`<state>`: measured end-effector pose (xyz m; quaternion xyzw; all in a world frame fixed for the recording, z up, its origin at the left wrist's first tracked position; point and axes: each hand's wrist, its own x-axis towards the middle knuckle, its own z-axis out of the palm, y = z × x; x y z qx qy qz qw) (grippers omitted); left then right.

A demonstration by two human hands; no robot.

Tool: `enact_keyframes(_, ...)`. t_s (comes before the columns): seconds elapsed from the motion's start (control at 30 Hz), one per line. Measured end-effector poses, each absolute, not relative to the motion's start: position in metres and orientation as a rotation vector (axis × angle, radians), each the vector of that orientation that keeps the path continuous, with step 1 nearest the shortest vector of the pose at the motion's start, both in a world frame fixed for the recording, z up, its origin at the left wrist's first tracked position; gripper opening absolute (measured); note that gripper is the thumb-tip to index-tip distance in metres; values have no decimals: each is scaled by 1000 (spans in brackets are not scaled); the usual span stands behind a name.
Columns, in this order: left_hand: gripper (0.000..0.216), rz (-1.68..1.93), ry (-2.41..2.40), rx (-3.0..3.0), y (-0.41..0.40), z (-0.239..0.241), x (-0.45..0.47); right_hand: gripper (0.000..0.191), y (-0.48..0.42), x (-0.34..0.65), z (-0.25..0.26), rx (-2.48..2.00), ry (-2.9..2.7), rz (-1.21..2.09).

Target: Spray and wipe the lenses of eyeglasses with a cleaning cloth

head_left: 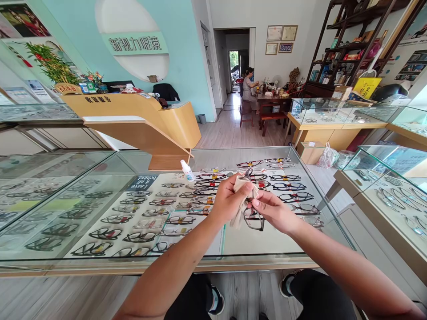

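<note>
My left hand (230, 198) is closed on a beige cleaning cloth (237, 218), which is folded around part of a pair of eyeglasses (254, 221). One dark-rimmed lens hangs below my fingers, and the other part of the frame is hidden by cloth and fingers. My right hand (274, 210) pinches the same eyeglasses near the middle from the right side. Both hands are held close together above the glass display case (207, 262). A small white spray bottle (187, 170) stands on the glass, beyond my left hand.
Several rows of eyeglasses (138, 237) lie inside the case. A wooden cashier counter (133, 126) stands beyond it at the left. Another glass case (393, 195) is at the right. A person (250, 89) sits at a table at the back. A cardboard box (311, 152) rests on the floor.
</note>
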<state>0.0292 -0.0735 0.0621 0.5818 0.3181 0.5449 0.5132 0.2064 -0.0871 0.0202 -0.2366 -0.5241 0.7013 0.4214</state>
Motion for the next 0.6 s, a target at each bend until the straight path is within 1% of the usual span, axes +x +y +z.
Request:
enact_keyframes(0.13,59,1422,823,1440,-74,61,31,40,-88,205,22,-576,-1357,1749)
enact_keyframes(0.33,63,1350,794,1306,-66,52,28,44,-85,212,30,-621,-1374,1694)
enact_keyframes(0.5,63,1409,787,1009,-54,57,25,36,-80,220,32,-587,-1345,1616)
enact_keyframes(0.6,61,1431,734,967,-46,64,20,33,-76,224,38,-582,-1267,1583)
